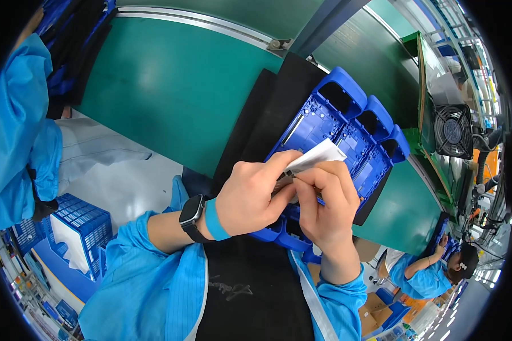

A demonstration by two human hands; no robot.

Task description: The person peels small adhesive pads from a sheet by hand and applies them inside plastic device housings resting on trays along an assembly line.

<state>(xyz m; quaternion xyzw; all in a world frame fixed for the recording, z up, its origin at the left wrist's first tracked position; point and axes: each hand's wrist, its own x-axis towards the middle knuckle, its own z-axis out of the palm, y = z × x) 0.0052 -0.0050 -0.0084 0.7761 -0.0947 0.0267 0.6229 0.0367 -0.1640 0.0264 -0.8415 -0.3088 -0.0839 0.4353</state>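
Both of my hands meet over blue plastic housings (313, 120) with openings at their far ends and small posts inside. My left hand (247, 193), with a watch and a blue band at its wrist, is closed on a white sheet (324, 152) that sticks up between the hands. Thumb and fingertips of my right hand (331, 199) are pinched together at the sheet's lower edge, beside a small dark bit. What this pinch holds is hidden by the fingers. The hands cover the middle of the housings.
The housings lie on black foam (290, 82) across a green work surface (170, 79). A metal post (327, 25) rises at the back, and a black fan (453, 131) stands right. A blue crate (82, 224) is at lower left. Co-workers in blue sit on both sides.
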